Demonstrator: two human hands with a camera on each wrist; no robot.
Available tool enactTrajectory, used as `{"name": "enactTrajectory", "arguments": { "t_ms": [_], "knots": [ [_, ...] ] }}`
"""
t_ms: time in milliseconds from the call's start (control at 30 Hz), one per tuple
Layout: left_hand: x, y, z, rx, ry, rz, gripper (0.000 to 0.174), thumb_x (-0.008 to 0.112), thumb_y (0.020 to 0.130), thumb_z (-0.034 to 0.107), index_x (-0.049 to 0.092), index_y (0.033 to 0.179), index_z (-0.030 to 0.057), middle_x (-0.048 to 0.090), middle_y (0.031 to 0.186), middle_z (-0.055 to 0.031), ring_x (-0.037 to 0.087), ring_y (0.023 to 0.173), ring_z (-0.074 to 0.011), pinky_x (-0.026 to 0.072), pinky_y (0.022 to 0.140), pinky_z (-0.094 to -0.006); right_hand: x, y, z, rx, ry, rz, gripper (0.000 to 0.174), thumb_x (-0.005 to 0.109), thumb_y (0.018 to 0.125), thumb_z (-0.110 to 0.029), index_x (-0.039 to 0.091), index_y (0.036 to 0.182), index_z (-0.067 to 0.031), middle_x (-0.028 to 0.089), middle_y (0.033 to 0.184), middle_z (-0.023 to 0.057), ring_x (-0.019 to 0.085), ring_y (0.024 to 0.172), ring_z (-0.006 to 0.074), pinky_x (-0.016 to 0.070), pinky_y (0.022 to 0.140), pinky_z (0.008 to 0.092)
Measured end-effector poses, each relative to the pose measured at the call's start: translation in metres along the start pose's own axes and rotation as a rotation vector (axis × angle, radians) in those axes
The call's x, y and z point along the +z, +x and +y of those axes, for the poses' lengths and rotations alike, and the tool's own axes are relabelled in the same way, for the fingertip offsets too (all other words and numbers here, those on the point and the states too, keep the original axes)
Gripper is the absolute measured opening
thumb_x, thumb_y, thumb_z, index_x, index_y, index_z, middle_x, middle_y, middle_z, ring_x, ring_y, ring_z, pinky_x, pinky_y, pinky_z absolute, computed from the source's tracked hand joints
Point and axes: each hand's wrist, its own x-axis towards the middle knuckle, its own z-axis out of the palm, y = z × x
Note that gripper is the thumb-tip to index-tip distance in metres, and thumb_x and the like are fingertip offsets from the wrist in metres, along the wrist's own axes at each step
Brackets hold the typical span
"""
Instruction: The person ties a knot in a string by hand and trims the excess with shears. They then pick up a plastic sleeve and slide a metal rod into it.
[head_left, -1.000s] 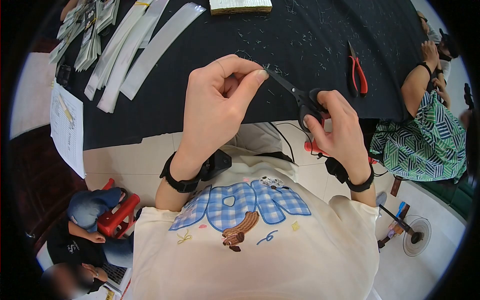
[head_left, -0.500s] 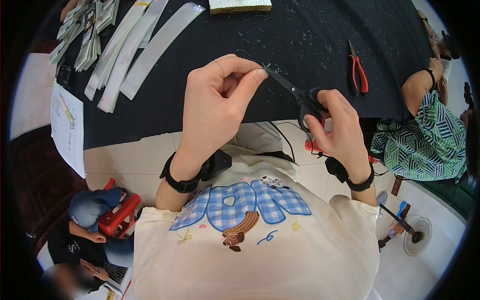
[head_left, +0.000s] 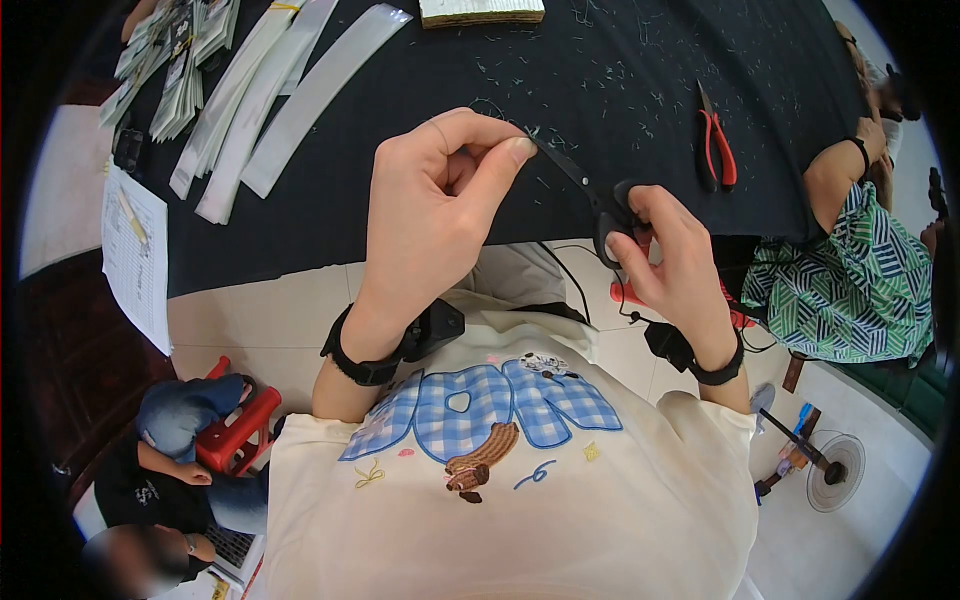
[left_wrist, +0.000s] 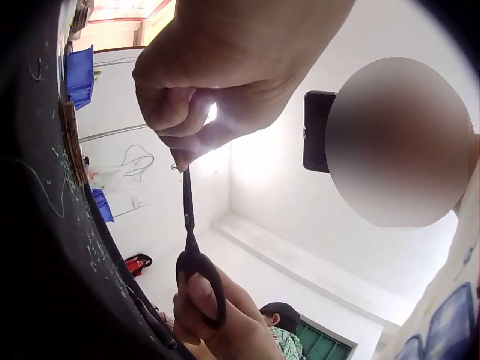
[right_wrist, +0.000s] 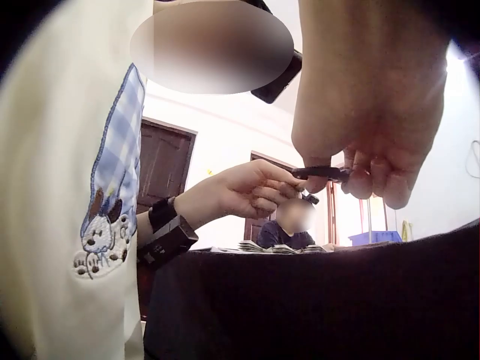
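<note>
While the head view looks down past a cream shirt [head_left: 560, 480], the left hand [head_left: 425, 210], palm turned inward, pinches a small green piece [head_left: 534, 131] between thumb and forefinger; its exact shape is too fine to tell. The right hand [head_left: 680, 260] grips the black scissors [head_left: 587, 182] by their loops, and their long axis slants from those loops, on the near right, to a tip at the far left, right beside the left fingertips. So the green piece lies far and left of the right hand, with the left hand much the nearer to it. Beneath spreads a black cloth [head_left: 330, 225] strewn with tiny clippings [head_left: 640, 125]; red-handled pliers [head_left: 727, 160] lie on the right, clear sleeves [head_left: 325, 95] on the far left, a pale block [head_left: 482, 12] beyond. Tiled floor, a red stool [head_left: 250, 425] and a fan [head_left: 835, 470] show past the cloth. From the left wrist, the scissors stand nearly in line under the pinched fingertips, with the right hand's fingers through and around the loops; whether the blades touch is hard to judge. White walls [left_wrist: 300, 202] rise behind. From the right wrist, both hands meet about the scissors, seen edge-on, with a dark door [right_wrist: 166, 157] and a seated person [right_wrist: 281, 236] farther off.
</note>
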Motion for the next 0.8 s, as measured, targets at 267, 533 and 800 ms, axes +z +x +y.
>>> {"name": "enactTrajectory", "arguments": {
  "t_ms": [267, 533, 800],
  "knots": [
    [-0.0021, -0.0010, 0.0028, -0.035, 0.080, -0.040, 0.010, 0.059, 0.082, 0.004, 0.062, 0.084, -0.0043, 0.052, 0.067, 0.0014, 0.038, 0.055, -0.0005, 0.0251, 0.046, -0.0153, -0.0029, 0.0017, -0.0029, -0.010, -0.047, -0.006, 0.024, 0.066, 0.072, -0.011, 0.048, 0.085, 0.0000, 0.049, 0.069, 0.0104, 0.050, 0.061, 0.0215, 0.0418, 0.052, 0.0294],
    [-0.0018, -0.0013, 0.0012, 0.005, 0.092, -0.037, 0.008, 0.060, 0.081, 0.003, 0.062, 0.084, -0.0047, 0.049, 0.066, 0.0023, 0.036, 0.053, 0.0002, 0.0224, 0.044, -0.0158, -0.0025, 0.0023, -0.0014, -0.028, -0.029, 0.004, 0.025, 0.067, 0.072, -0.011, 0.049, 0.084, 0.0002, 0.049, 0.069, 0.0106, 0.050, 0.062, 0.0225, 0.0430, 0.053, 0.0300],
    [-0.0008, -0.0022, 0.0026, 0.006, 0.093, -0.010, 0.007, 0.060, 0.079, 0.003, 0.062, 0.080, -0.0037, 0.050, 0.062, 0.0017, 0.036, 0.049, -0.0004, 0.0230, 0.042, -0.0171, -0.0062, 0.0009, 0.0014, -0.020, -0.032, -0.010, 0.025, 0.068, 0.072, -0.010, 0.050, 0.085, 0.0004, 0.048, 0.069, 0.0101, 0.050, 0.060, 0.0224, 0.0424, 0.053, 0.0293]
  ]
}}
